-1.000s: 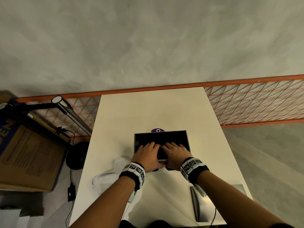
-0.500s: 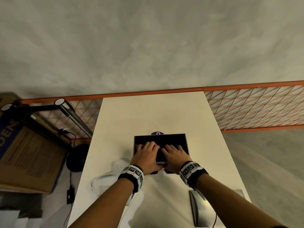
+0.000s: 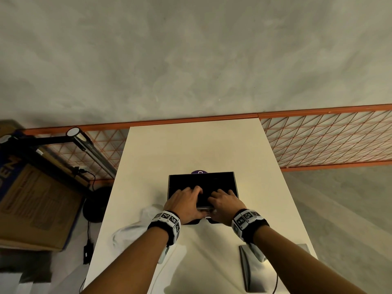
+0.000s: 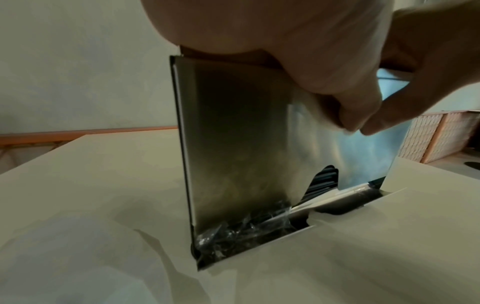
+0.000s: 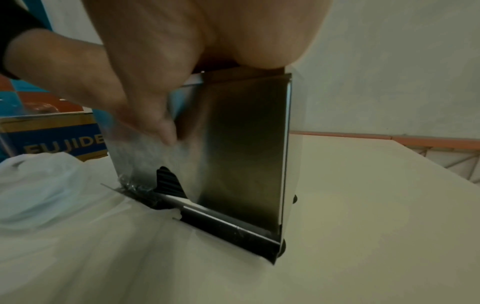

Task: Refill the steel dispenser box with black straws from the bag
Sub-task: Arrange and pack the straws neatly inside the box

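We see the tall, open-topped stainless steel dispenser box (image 3: 202, 188) standing upright near the middle of the pale cream counter (image 3: 191, 149), its dark interior filled with black plastic straws (image 4: 323, 183) that show through the curved cut-out low on its front face. Our left hand (image 3: 184, 203) lies over the box's near rim at about 7 o'clock of the opening, fingers reaching down into the dark interior and thumb lying down the outside front face; our right hand (image 3: 224, 203) does the same at about 5 o'clock. The two hands sit side by side, thumbs almost meeting on the front panel. We cannot tell whether the fingers inside pinch any straws, as the box wall hides them.

A crumpled clear plastic bag (image 3: 135, 225) lies on the counter at 8 o'clock from the box, just beside it, and some crinkled film (image 4: 233, 232) sits in the box's front tray. A flat steel lid (image 3: 250, 270) rests on the counter at 5 o'clock, near the front edge. A small purple disc (image 3: 199, 172) peeks out behind the box at 12 o'clock. A brown and blue cardboard carton (image 3: 31, 200) stands off the counter at 9 o'clock.
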A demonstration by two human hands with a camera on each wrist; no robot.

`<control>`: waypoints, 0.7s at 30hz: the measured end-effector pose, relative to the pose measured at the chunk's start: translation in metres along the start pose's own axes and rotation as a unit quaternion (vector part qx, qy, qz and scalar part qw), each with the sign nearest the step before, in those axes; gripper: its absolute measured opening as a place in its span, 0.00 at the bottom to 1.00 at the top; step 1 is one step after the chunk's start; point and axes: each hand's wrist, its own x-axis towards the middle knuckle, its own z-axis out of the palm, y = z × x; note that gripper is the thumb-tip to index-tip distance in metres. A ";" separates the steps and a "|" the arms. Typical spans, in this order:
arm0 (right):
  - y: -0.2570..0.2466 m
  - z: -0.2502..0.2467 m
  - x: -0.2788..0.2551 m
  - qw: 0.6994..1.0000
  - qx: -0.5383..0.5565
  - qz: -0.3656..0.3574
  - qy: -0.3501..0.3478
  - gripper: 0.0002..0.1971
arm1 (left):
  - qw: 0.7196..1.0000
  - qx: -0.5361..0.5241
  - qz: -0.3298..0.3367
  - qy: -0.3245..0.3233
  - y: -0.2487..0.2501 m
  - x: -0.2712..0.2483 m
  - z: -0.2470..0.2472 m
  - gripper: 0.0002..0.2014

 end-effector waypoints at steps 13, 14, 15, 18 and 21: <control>0.005 -0.002 0.002 0.982 0.156 0.041 0.095 0.32 | 0.992 0.044 0.059 0.102 -0.007 0.004 0.012 0.47; 0.001 0.000 0.005 0.987 0.125 0.052 0.085 0.31 | 0.992 0.034 0.063 0.104 -0.009 0.003 0.013 0.48; -0.002 0.003 0.007 0.992 0.087 0.062 0.071 0.31 | 0.992 0.023 0.067 0.102 -0.009 0.003 0.013 0.48; -0.007 0.007 0.011 0.997 -0.005 0.067 0.023 0.30 | 0.994 0.005 0.075 0.074 -0.010 0.004 0.012 0.47; -0.011 0.005 0.013 0.998 -0.047 0.044 -0.004 0.25 | 0.997 -0.014 0.065 0.027 -0.011 0.007 0.013 0.47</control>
